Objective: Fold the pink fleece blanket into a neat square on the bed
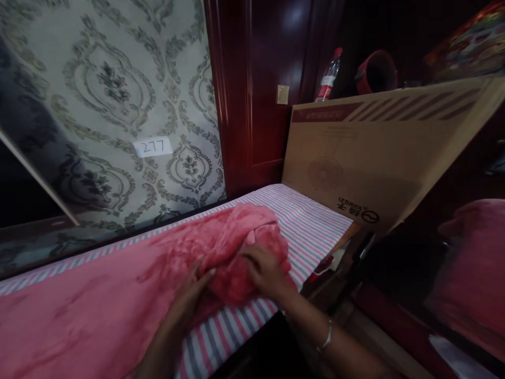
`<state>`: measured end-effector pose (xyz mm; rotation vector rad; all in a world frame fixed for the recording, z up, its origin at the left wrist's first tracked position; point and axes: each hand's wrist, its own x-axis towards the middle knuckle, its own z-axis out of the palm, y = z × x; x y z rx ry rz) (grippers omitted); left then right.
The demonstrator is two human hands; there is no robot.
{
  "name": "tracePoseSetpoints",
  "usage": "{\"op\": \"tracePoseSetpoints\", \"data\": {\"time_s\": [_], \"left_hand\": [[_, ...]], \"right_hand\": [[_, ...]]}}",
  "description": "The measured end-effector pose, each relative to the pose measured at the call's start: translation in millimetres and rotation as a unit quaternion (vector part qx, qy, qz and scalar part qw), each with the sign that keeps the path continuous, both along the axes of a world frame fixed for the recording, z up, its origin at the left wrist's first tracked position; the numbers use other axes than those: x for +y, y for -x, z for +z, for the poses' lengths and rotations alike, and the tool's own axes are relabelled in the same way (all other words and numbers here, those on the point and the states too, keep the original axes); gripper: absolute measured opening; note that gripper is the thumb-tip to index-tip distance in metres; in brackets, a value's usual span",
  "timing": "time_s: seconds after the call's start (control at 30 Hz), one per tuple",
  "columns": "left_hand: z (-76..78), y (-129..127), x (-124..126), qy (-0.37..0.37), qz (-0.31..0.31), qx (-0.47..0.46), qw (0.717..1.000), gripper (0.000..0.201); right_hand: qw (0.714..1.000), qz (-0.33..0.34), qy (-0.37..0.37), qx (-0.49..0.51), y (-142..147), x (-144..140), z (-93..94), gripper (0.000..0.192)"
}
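A pink plush blanket [98, 295] lies spread over a striped sheet [303, 216], its right end bunched into a thick heap. My left hand [193, 292] rests against the near side of that heap, thumb and fingers apart around a fold; how firmly it holds the cloth is unclear. Over the heap's right part, my right hand [264, 268] has its fingers curled in and pressed on the blanket. A light bracelet [326, 337] circles my right wrist.
A large cardboard box [347, 152] stands behind the sheet's right end, with a red-capped bottle [328, 79] and a red round item [376, 72] at its top. Pink cloth [473, 279] hangs at far right. Patterned wallpaper bears a paper label [153, 147] reading 277.
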<state>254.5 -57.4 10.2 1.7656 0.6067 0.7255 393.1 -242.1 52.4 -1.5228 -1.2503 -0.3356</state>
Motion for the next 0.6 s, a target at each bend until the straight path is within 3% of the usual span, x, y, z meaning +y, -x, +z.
{"op": "tracePoseSetpoints", "data": {"time_s": [0.07, 0.17, 0.27, 0.37, 0.5, 0.6], "left_hand": [[6.5, -9, -6, -0.038, 0.013, 0.026, 0.999, 0.045], [18.9, -25, -6, -0.17, 0.015, 0.087, 0.982, 0.027], [27.7, -32, -6, -0.254, -0.002, 0.109, 0.961, 0.018], [30.9, -28, -9, -0.282, -0.015, 0.07, 0.957, 0.017], [32.2, -17, -11, -0.316, -0.037, 0.033, 0.947, 0.025], [35.9, -12, -5, -0.331, -0.015, 0.017, 0.943, 0.029]], "right_hand": [[0.996, -0.086, -0.018, 0.016, -36, -17, -1.8, 0.022], [0.991, -0.133, -0.01, 0.011, -80, -24, -1.7, 0.023], [0.992, -0.111, 0.043, -0.034, -111, -5, 5.7, 0.031], [0.987, -0.073, 0.119, -0.075, -129, 32, 20.0, 0.045], [0.962, -0.002, 0.231, -0.148, -132, 78, 31.3, 0.057], [0.942, 0.034, 0.276, -0.19, -126, 93, 28.6, 0.05]]}}
